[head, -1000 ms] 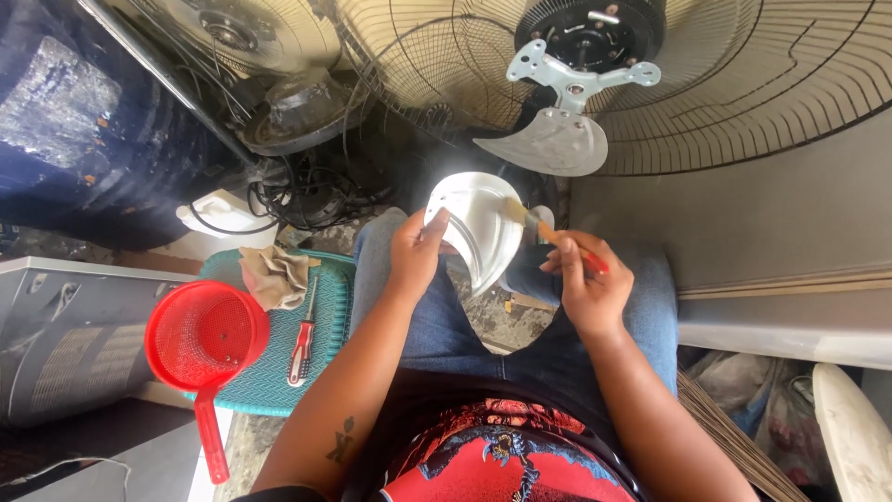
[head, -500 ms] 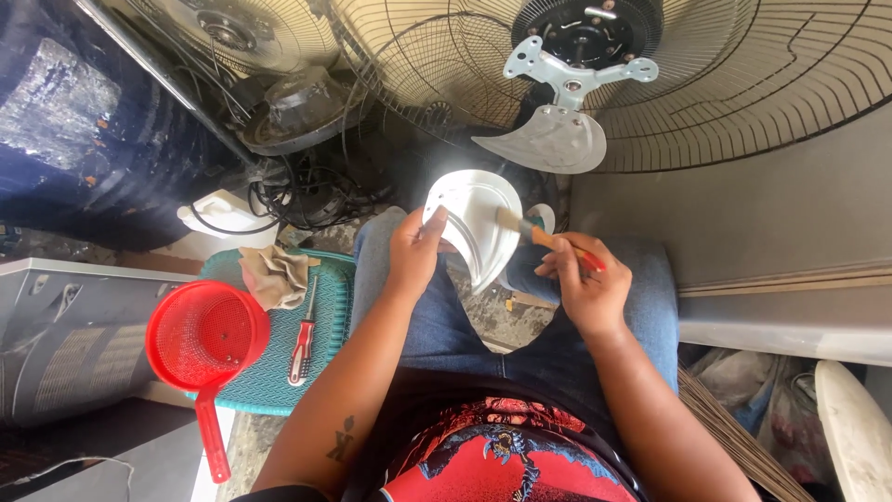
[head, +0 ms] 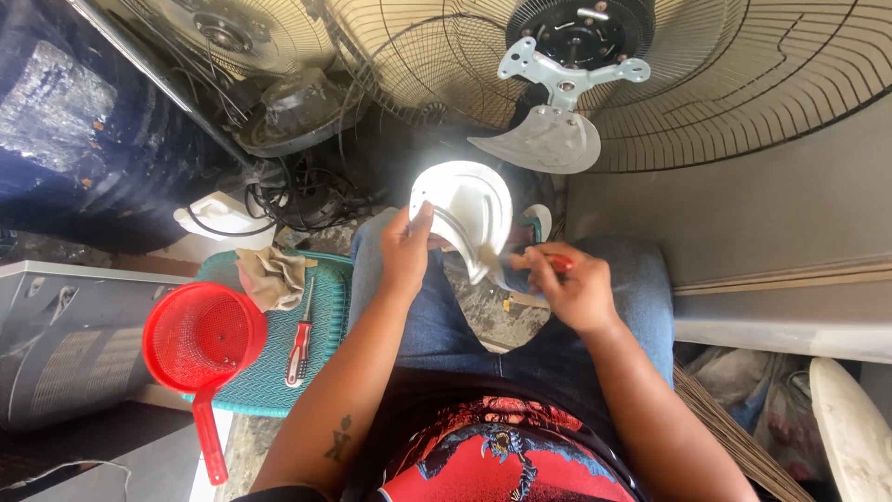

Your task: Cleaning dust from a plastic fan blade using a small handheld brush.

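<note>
Left hand: the left hand (head: 406,249) grips the near edge of a curved white metal fan blade (head: 465,216), thumb up on its face, fingers curled behind it.
Right hand: the right hand (head: 569,290) is closed around a red-handled tool (head: 560,264); only a bit of the red handle shows between the fingers, and its working end sits at the lower edge of the blade (too washed out by glare to tell exactly where it touches).
Blade position: held tilted above the person's knees in blue jeans (head: 437,316), between both hands, just in front of the large wire fan guard (head: 743,84).
Behind the blade: a black fan motor hub (head: 576,33) with a grey three-armed metal bracket (head: 562,70), and one dull grey blade (head: 546,141) attached below it.
Left of the knees: a teal woven plastic stool (head: 330,307) carrying a crumpled beige rag (head: 274,277) and a red-handled screwdriver (head: 299,342) lying lengthwise.
Stool edge: a red plastic strainer with a long handle (head: 200,339) rests partly over the stool's left side.
Farther back: a tangle of black cables (head: 297,191) and a second fan motor assembly (head: 297,107) on the floor.
</note>
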